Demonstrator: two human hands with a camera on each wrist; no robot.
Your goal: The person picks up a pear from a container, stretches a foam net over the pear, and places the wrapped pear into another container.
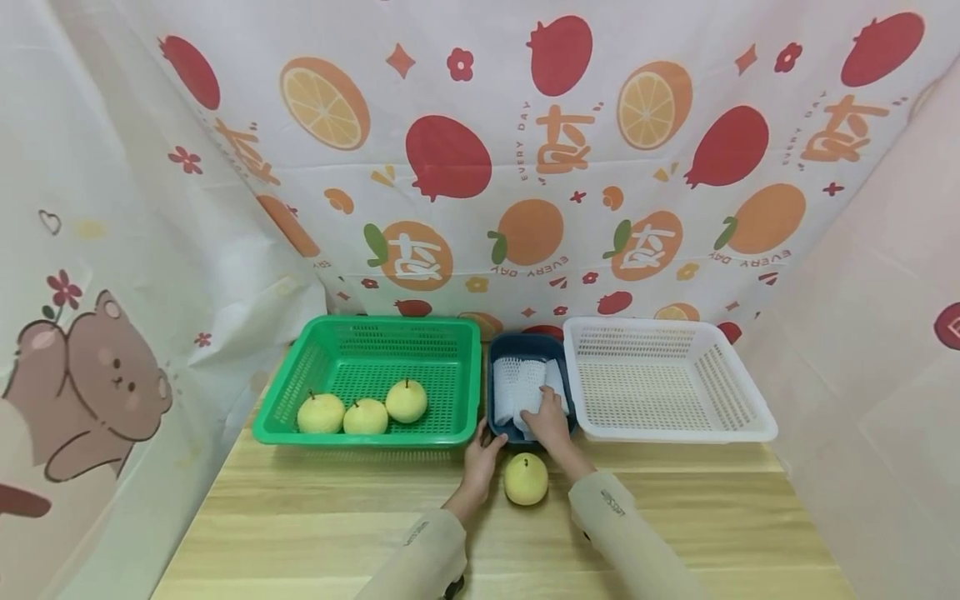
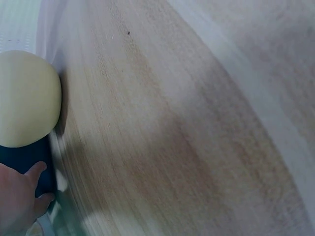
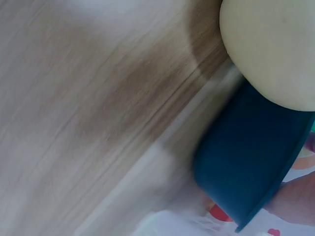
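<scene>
One bump from our spread left hand (image 1: pixel 478 463) or right hand (image 1: pixel 551 423), grip unclear, could roll the round yellow pear (image 1: pixel 526 482) before the blue plastic tray (image 1: pixel 527 346).

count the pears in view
4: left pear, middle pear and right pear in the green basket, lone pear on the table before the blue bin.

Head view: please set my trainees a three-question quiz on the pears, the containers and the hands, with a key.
1. Count: how many pears lie in the green basket?
2. True or false: one single pear stands on the table, outside that basket.
3. Choose: what lies in the blue container, by the right hand? A) pears; B) white netting; C) nothing.

Key: 1. Three. 2. True. 3. B, the white netting.
</scene>
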